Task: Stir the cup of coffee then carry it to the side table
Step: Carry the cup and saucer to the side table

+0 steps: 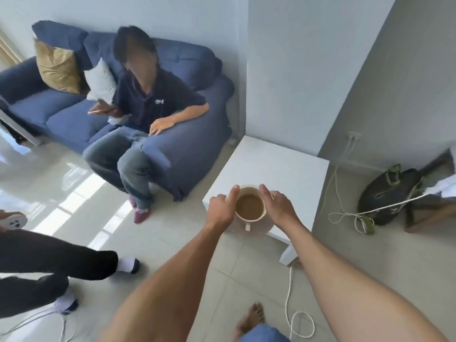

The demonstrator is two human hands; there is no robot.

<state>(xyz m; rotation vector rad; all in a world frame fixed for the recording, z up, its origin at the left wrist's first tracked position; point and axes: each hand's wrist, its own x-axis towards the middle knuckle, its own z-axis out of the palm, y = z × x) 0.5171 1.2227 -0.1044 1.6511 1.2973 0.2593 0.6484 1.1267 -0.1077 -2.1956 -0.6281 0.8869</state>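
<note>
A cream cup full of light-brown coffee is at the near corner of the white side table, its handle pointing toward me. My left hand presses against the cup's left side with the index finger along the rim. On the other side, my right hand cups the right wall with the thumb on the rim. Whether the cup's base rests on the tabletop or hovers just above it, I cannot tell. No spoon or stirrer shows.
A person sits on the blue sofa just left of the table, holding a phone. Another person's dark-trousered legs stand at the left. A black bag and white cords lie on the floor right of and below the table.
</note>
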